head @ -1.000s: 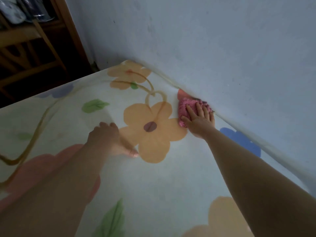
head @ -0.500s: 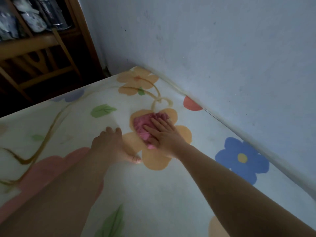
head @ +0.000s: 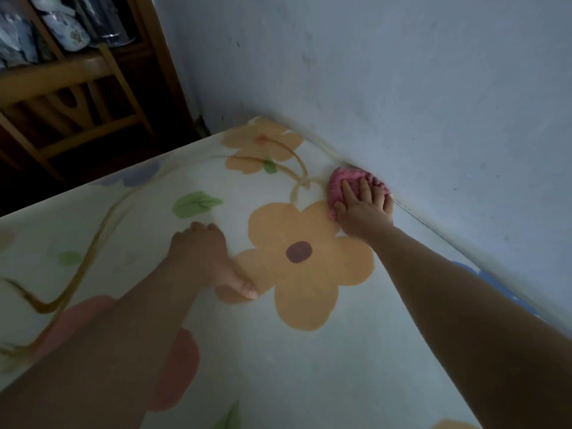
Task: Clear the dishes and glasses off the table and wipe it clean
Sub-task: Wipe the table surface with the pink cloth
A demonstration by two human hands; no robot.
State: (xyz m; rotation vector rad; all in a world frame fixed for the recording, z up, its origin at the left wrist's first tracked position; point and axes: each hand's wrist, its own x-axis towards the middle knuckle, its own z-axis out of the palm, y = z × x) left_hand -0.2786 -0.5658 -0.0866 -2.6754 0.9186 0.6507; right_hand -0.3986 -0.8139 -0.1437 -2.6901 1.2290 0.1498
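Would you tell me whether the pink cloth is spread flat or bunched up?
Bunched up: the pink cloth is a rumpled wad under the right hand.

A pale blue-grey painted wall [head: 402, 88], marked with small dark specks, runs along the far-right edge of the floral-covered counter [head: 278, 366], while a wooden chair [head: 55, 78] and a dark wooden cabinet [head: 158, 57] holding glassware [head: 114, 26] stand at upper left in dim light.
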